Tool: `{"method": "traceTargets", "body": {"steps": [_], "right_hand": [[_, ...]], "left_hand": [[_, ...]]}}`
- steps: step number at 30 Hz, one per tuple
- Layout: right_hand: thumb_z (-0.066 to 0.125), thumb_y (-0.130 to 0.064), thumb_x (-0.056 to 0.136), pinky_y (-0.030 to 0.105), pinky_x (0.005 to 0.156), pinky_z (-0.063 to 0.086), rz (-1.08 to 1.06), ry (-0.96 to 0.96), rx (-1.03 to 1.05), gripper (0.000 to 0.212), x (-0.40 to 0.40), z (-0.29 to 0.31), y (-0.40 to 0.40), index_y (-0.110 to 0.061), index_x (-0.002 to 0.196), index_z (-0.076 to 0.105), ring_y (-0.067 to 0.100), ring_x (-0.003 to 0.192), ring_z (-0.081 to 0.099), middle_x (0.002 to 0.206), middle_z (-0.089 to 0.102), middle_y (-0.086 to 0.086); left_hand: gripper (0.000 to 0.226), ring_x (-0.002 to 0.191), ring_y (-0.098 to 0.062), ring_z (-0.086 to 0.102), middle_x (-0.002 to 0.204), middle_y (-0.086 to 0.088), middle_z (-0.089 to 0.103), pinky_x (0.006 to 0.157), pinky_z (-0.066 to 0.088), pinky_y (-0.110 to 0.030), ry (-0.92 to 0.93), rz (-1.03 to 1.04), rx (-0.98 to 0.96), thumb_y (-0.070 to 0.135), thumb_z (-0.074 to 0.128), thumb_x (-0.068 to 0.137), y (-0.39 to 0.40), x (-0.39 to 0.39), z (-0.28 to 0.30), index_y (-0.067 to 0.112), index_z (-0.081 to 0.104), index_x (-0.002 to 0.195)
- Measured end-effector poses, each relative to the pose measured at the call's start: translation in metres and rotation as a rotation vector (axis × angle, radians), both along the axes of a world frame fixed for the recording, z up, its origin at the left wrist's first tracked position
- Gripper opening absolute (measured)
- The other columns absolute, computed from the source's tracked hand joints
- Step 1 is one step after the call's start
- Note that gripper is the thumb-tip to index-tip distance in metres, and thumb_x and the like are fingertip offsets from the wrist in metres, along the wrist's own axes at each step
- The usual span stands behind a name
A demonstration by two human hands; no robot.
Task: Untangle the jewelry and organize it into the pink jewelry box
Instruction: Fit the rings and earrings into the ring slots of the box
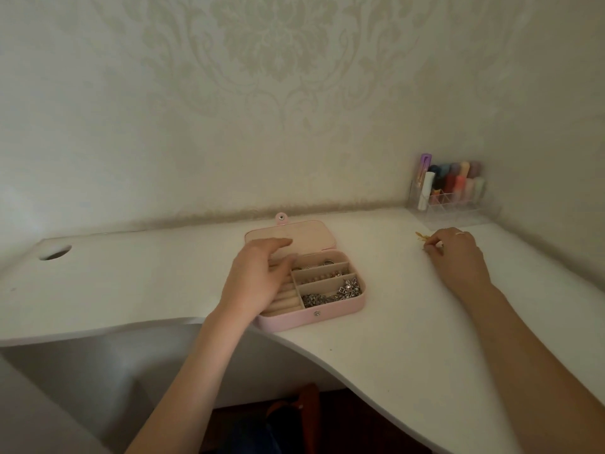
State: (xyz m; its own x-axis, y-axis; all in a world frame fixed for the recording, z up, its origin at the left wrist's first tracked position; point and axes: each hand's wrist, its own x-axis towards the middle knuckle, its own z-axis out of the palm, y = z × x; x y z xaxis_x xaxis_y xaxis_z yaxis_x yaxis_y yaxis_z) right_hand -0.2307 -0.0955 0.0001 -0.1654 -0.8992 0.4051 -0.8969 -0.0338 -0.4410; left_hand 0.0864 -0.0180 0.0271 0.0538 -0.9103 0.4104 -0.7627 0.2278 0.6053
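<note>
The pink jewelry box (288, 321) lies open on the white desk, its lid (314, 235) flat behind it. Its right compartments hold rings, small earrings and a silver tangle of chains and charms (334, 294). My left hand (258, 276) rests over the box's left side with fingers spread, covering the ring rolls, and holds nothing that I can see. To the right, my right hand (458, 253), with a ring on one finger, pinches a small gold piece of jewelry (422, 238) lying on the desk.
A clear organizer (450, 194) with coloured tubes stands in the back right corner by the wall. The desk (376, 348) has a curved front edge and a round cable hole (55, 252) at far left. A chair shows below the desk.
</note>
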Motion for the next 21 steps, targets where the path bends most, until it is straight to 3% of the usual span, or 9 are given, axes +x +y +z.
{"method": "traceTargets", "body": {"steps": [4, 7, 12, 16, 18, 21], "right_hand": [[0.057, -0.015, 0.091, 0.042, 0.092, 0.044, -0.012, -0.123, -0.021, 0.026, -0.011, 0.002, 0.003, -0.025, 0.113, 0.067, 0.032, 0.106, 0.055, 0.118, 0.062, 0.010], [0.060, -0.018, 0.089, 0.041, 0.088, 0.043, -0.009, -0.028, 0.016, 0.021, -0.012, 0.003, 0.005, -0.026, 0.105, 0.072, 0.031, 0.108, 0.052, 0.120, 0.064, 0.005], [0.061, -0.023, 0.089, 0.039, 0.084, 0.034, -0.032, 0.098, 0.023, 0.012, -0.007, 0.008, 0.009, -0.025, 0.092, 0.072, 0.027, 0.107, 0.048, 0.115, 0.065, 0.000], [0.059, -0.022, 0.089, 0.038, 0.082, 0.034, -0.060, 0.144, 0.019, 0.008, -0.006, 0.007, 0.008, -0.021, 0.088, 0.067, 0.027, 0.104, 0.049, 0.106, 0.066, 0.003], [0.057, -0.022, 0.090, 0.039, 0.083, 0.037, -0.037, 0.046, -0.001, 0.007, -0.006, 0.007, 0.009, -0.020, 0.090, 0.064, 0.027, 0.102, 0.051, 0.100, 0.064, 0.003], [0.058, -0.015, 0.090, 0.031, 0.078, 0.043, 0.067, -0.330, -0.132, 0.005, -0.002, 0.016, 0.010, -0.015, 0.088, 0.062, 0.020, 0.090, 0.058, 0.090, 0.064, 0.001]], "left_hand": [[0.055, 0.139, -0.026, 0.028, 0.149, -0.011, 0.033, 0.115, 0.022, -0.038, 0.104, 0.060, 0.226, 0.034, 0.051, 0.093, -0.003, 0.009, -0.011, 0.014, 0.035, 0.142], [0.061, 0.146, -0.021, 0.004, 0.157, -0.010, 0.013, 0.118, 0.006, -0.035, 0.133, 0.001, 0.292, 0.035, 0.045, 0.096, -0.005, 0.006, -0.011, 0.013, 0.021, 0.147], [0.059, 0.146, -0.015, -0.004, 0.158, -0.008, 0.008, 0.116, 0.004, -0.029, 0.189, -0.060, 0.299, 0.034, 0.044, 0.097, -0.011, -0.006, -0.011, 0.016, 0.021, 0.148], [0.056, 0.146, -0.020, -0.002, 0.157, -0.012, 0.012, 0.116, 0.005, -0.031, 0.186, -0.052, 0.271, 0.030, 0.045, 0.097, -0.021, -0.027, -0.012, 0.010, 0.026, 0.145], [0.055, 0.146, -0.022, -0.002, 0.156, -0.013, 0.013, 0.116, 0.004, -0.032, 0.157, -0.053, 0.255, 0.030, 0.045, 0.097, -0.026, -0.037, -0.012, 0.009, 0.028, 0.144], [0.051, 0.146, -0.020, -0.001, 0.156, -0.010, 0.015, 0.115, 0.003, -0.027, 0.121, -0.076, 0.175, 0.028, 0.045, 0.098, -0.029, -0.047, -0.012, 0.011, 0.030, 0.144]]}}
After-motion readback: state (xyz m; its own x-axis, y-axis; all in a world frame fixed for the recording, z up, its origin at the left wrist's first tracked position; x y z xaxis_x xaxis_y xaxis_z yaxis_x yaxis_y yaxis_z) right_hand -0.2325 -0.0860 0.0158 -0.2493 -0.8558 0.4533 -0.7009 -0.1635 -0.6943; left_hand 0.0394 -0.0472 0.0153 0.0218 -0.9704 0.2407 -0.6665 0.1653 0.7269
